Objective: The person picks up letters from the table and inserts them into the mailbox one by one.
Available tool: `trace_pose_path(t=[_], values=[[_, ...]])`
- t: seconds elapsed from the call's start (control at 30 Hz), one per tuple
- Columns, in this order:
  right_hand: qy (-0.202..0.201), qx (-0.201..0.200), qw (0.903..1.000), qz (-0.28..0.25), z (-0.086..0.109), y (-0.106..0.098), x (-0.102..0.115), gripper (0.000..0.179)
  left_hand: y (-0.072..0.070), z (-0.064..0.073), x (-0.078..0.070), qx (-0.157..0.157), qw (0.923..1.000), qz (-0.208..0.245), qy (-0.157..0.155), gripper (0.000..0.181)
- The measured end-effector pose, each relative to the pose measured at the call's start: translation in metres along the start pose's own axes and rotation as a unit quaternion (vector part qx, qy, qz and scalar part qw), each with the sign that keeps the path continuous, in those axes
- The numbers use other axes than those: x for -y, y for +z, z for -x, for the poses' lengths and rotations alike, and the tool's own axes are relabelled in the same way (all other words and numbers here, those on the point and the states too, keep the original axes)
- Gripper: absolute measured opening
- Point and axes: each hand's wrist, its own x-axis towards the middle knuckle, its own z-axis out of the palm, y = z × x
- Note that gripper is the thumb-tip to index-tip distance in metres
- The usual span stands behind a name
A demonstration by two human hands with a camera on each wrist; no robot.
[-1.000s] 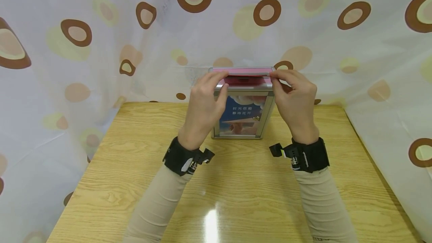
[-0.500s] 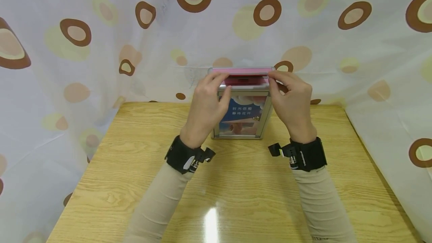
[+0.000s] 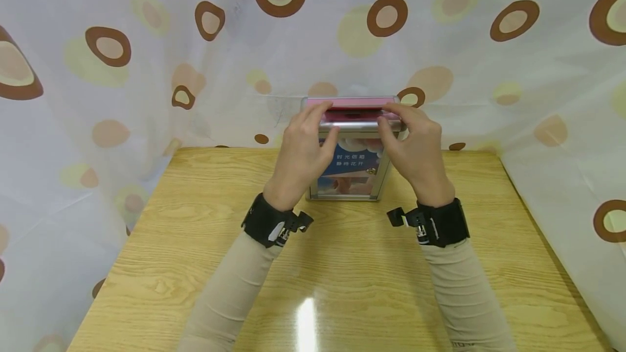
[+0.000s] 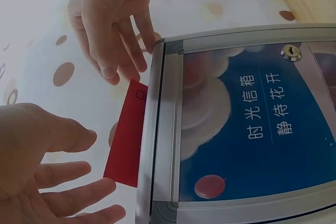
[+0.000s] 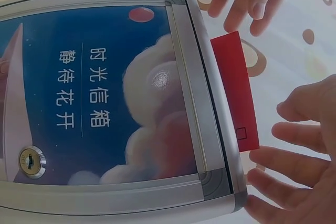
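A letter box (image 3: 349, 178) with a silver frame, a pink top and a blue picture door stands upright at the table's far side. From its top slot a flat red envelope (image 4: 127, 137) sticks out, its lower part hidden inside the box. My left hand (image 3: 303, 151) is at the envelope's left end, thumb and fingers spread apart. At the other end is my right hand (image 3: 415, 148), fingers likewise parted. In the right wrist view, fingertips lie close by the envelope (image 5: 235, 90); whether they touch it I cannot tell.
The wooden table (image 3: 342, 276) extends in front of the box. A white curtain (image 3: 303, 64) with brown and yellow spots hangs behind it and at both sides. The box door has a small round lock (image 5: 32, 161).
My right hand has moved left, and its thumb and fingers have parted from their pinch. My left hand has shifted slightly to the right, its thumb further out. The box has stayed put.
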Motion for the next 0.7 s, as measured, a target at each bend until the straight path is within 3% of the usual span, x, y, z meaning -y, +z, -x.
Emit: trace_pose_path(t=[0.43,0.7], values=[[-0.016,0.014,0.9998,-0.002,-0.0003,0.0041,-0.0007,0.030,0.0023,-0.0001,0.0059,0.017,0.9999,0.000,0.002,0.045],[0.004,0.051,0.9986,0.013,0.0005,0.0075,0.0004,0.035,0.0020,-0.0010,0.0096,0.021,0.9997,0.001,0.013,0.042]])
